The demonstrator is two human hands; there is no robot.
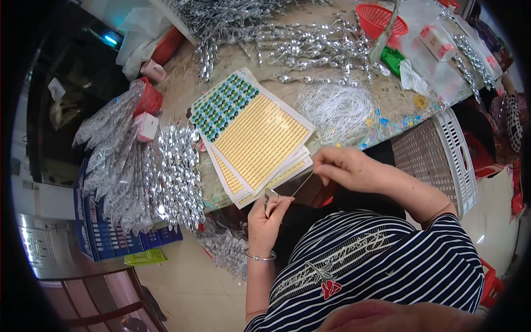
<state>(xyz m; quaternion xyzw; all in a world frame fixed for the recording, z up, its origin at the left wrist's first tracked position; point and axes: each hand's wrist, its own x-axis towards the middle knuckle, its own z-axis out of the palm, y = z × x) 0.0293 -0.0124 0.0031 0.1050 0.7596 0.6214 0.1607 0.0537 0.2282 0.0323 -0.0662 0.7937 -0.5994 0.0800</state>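
A thin pale string [303, 184] is stretched taut between my two hands, just off the table's near edge. My left hand [264, 221], with a metal bangle at its wrist, pinches the lower end. A small shiny silver piece [269, 197] shows at its fingers; its exact shape I cannot make out. The upper end is pinched in my right hand [345, 167]. Right beside both hands lies a fanned stack of sticker sheets [260, 141], yellow with dark rows and a block of green-blue ovals. Past my right hand sits a loose heap of white strings [338, 110].
Silver twisted strands [177, 171] hang over the table's left edge; more silver strands [310, 50] spread along its far side. A red basket [381, 22] and a green scoop-like item [392, 60] stand far right. A white plastic crate [456, 160] is to my right, a blue crate [105, 229] lower left.
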